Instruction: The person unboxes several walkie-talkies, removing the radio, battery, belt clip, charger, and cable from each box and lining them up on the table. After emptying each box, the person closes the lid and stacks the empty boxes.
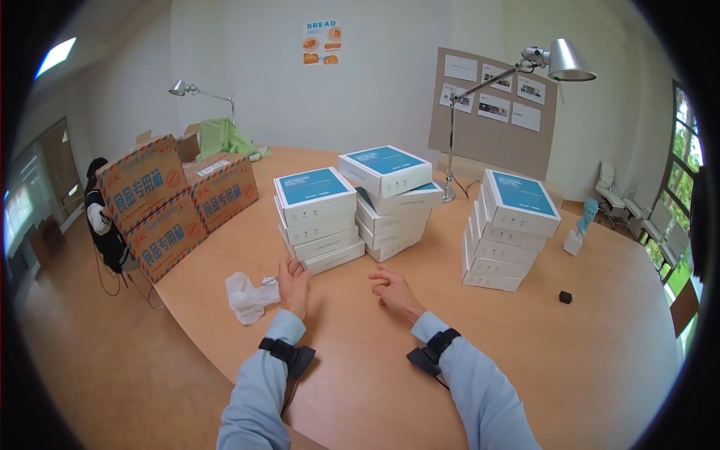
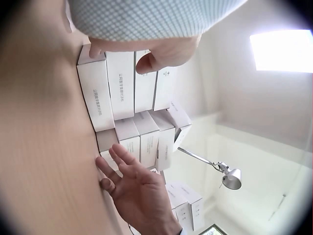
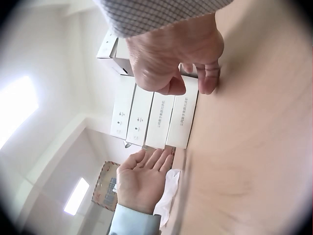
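**Two loose hands and a bunch of white boxes on my feed**

Watching this remotely, and I'm using the left stack (image 1: pixel 319 214) as my landmark: four white boxes, blue panel on top, edges not quite flush. It sits on the table (image 1: pixel 360 382), just beyond the person's hands.

The left hand (image 1: pixel 295 289) is at the left stack's near left corner, fingers relaxed and pointing at the bottom box. I can't tell whether they're touching it. The right hand (image 1: pixel 397 295) is off the stack's near right side, fingers loosely bent. The hands are apart from each other, and neither is clamped on anything.

The middle stack (image 1: pixel 397 223) is just right of the left stack and a little behind it — its top box sits skewed. The right stack (image 1: pixel 506 232) stands farther right, well apart.

Around the left stack: crumpled white wrap (image 1: pixel 246 298) to its near left, printed cartons (image 1: pixel 146 176) farther left, a desk lamp (image 1: pixel 452 139) behind and to the right, and a black cube (image 1: pixel 565 298) — well over to the right, nearer the person.
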Tool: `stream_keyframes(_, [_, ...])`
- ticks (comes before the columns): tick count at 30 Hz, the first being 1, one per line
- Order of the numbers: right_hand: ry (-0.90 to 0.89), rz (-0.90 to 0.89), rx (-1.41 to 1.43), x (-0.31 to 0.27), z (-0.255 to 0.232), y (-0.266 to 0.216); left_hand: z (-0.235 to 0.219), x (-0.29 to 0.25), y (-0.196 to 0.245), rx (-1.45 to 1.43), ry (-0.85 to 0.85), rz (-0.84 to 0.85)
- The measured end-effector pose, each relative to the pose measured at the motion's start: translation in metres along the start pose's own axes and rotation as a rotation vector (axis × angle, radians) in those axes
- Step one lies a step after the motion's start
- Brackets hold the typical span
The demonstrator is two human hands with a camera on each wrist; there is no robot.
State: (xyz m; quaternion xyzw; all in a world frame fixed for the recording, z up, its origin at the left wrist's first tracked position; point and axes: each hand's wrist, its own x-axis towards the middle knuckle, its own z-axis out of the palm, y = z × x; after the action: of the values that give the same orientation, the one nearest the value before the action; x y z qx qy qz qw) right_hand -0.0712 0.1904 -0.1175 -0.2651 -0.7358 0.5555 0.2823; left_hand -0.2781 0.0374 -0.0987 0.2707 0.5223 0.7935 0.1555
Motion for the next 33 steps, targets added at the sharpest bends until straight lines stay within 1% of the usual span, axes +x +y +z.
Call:
stream_keyframes(1, [-0.003, 0.001, 0.012, 0.015, 0.009, 0.01, -0.003, -0.002, -0.007, 0.013, 0.0, 0.001])
stream_keyframes(3, [0.019, -0.051, -0.16, 0.048, 0.024, 0.024, -0.006, 0.002, -0.02, 0.045, 0.082, -0.03])
stream_keyframes(4, [0.011, -0.055, -0.156, 0.059, 0.028, 0.022, -0.006, 0.004, -0.022, 0.05, 0.089, -0.026])
stream_keyframes(6, [0.031, -0.117, -0.397, 0.078, 0.036, 0.022, -0.008, 0.005, -0.028, 0.035, 0.056, -0.145])
stream_keyframes(7, [0.017, -0.117, -0.397, 0.083, 0.04, 0.02, -0.008, 0.006, -0.031, 0.036, 0.071, -0.147])
stream_keyframes(9, [0.071, -0.024, -0.413, 0.09, 0.048, 0.019, -0.01, 0.01, -0.037, -0.002, -0.024, -0.107])
stream_keyframes(10, [0.06, -0.022, -0.41, 0.092, 0.05, 0.015, -0.009, 0.009, -0.035, 0.003, -0.014, -0.11])
stream_keyframes(12, [0.052, 0.009, -0.397, 0.092, 0.052, 0.007, -0.007, 0.005, -0.024, -0.075, -0.073, -0.123])
stream_keyframes(13, [0.046, 0.011, -0.399, 0.094, 0.054, 0.013, -0.008, 0.004, -0.021, -0.075, -0.066, -0.126])
stream_keyframes(15, [0.068, -0.065, -0.435, 0.097, 0.051, 0.021, -0.005, 0.002, -0.013, -0.032, -0.081, -0.194])
stream_keyframes(16, [0.07, -0.064, -0.439, 0.092, 0.049, 0.02, -0.003, -0.002, -0.007, -0.036, -0.082, -0.196])
stream_keyframes(18, [0.046, -0.082, -0.383, 0.078, 0.042, 0.017, -0.001, -0.012, 0.008, 0.019, -0.073, -0.28])
stream_keyframes(19, [0.05, -0.082, -0.388, 0.068, 0.037, 0.013, 0.0, -0.018, 0.015, 0.014, -0.077, -0.28])
stream_keyframes(21, [-0.03, -0.104, -0.305, 0.043, 0.022, 0.006, 0.001, -0.036, 0.028, 0.042, -0.09, -0.376])
stream_keyframes(25, [-0.075, -0.03, -0.237, -0.011, -0.006, -0.002, 0.006, -0.084, 0.059, 0.037, -0.129, -0.393])
stream_keyframes(27, [-0.125, -0.016, -0.257, -0.041, -0.02, -0.012, 0.009, -0.111, 0.071, -0.066, -0.123, -0.437])
stream_keyframes(28, [-0.12, -0.015, -0.258, -0.056, -0.027, -0.015, 0.007, -0.122, 0.073, -0.066, -0.129, -0.439])
stream_keyframes(31, [-0.139, -0.044, -0.268, -0.106, -0.044, -0.024, -0.003, -0.158, 0.078, -0.058, -0.192, -0.483])
stream_keyframes(33, [-0.131, -0.091, -0.336, -0.141, -0.054, -0.03, -0.009, -0.185, 0.084, -0.018, -0.295, -0.472])
